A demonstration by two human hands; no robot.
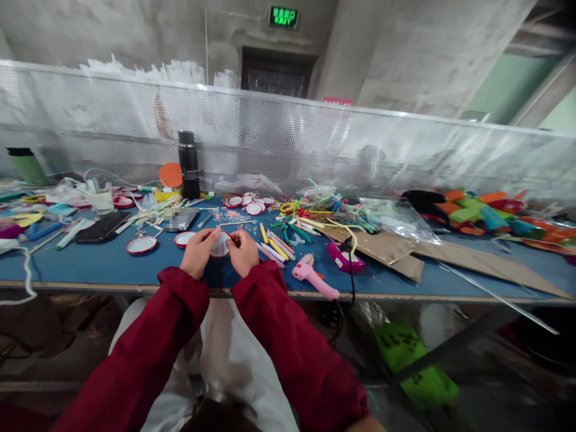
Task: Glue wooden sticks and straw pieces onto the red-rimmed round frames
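Observation:
Between my two hands is a small round white disc with a red rim (220, 245), held just above the front of the blue table. My left hand (198, 251) pinches its left side, fingers closed. On its right edge my right hand (243, 252) is closed too. A thin pale piece shows at the disc's top, too small to name. Similar red-rimmed white discs lie near my left hand: one disc (141, 245) flat on the table, another disc (183, 239) partly behind that hand. Several markers (276, 245) lie right of my right hand.
A pink glue gun (315, 277) and a purple device (345, 257) with a cable lie to the right. Cardboard sheets (373, 243) and a thin metal rod (499, 297) are farther right. A black bottle (188, 165) stands at the back; a phone (104, 227) lies left.

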